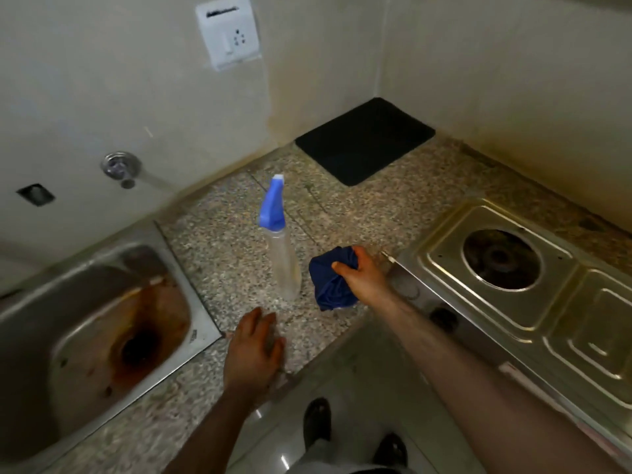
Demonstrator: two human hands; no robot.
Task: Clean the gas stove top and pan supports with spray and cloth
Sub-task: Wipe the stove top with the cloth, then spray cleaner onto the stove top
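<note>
A clear spray bottle (282, 254) with a blue trigger head stands upright on the speckled granite counter (376, 206). Just right of it lies a bunched dark blue cloth (330, 285), and my right hand (362, 271) is closed on its right side. My left hand (254, 350) rests flat on the counter's front edge, below the bottle, fingers apart and holding nothing. The steel gas stove (547, 302) sits at the right, with one round burner opening (501, 260) in view. No pan support is on that burner.
A stained steel sink (44, 336) is set into the counter at the left, with a wall tap (119, 167) above it. A black mat (364, 140) lies in the back corner. A socket plate (229, 32) is on the wall. My feet show on the floor below.
</note>
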